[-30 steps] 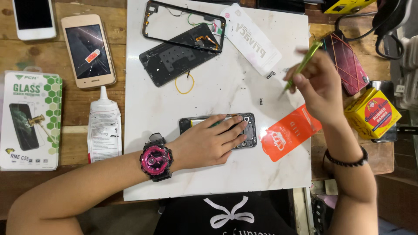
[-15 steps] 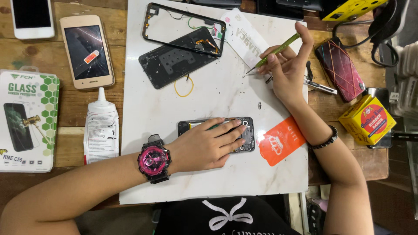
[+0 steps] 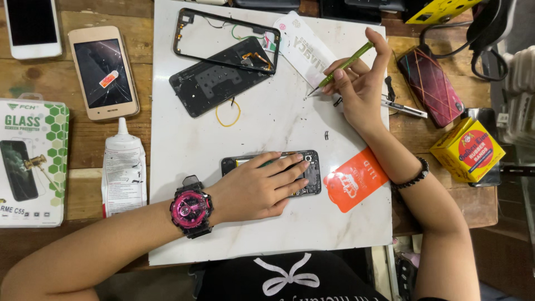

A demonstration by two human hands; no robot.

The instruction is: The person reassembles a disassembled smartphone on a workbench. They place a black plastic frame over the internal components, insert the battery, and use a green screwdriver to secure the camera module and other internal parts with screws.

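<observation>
The right hand (image 3: 359, 89) pinches a green tool (image 3: 341, 68), its long axis slanting, tip pointing down-left onto the white board (image 3: 267, 128). The left hand (image 3: 256, 187) lies flat, fingers spread, on the opened phone (image 3: 309, 170), which lies lengthwise left to right near the board's front.

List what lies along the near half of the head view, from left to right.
Glass protector box → glue tube → pink watch → left hand on the opened phone → orange card → yellow box.
</observation>
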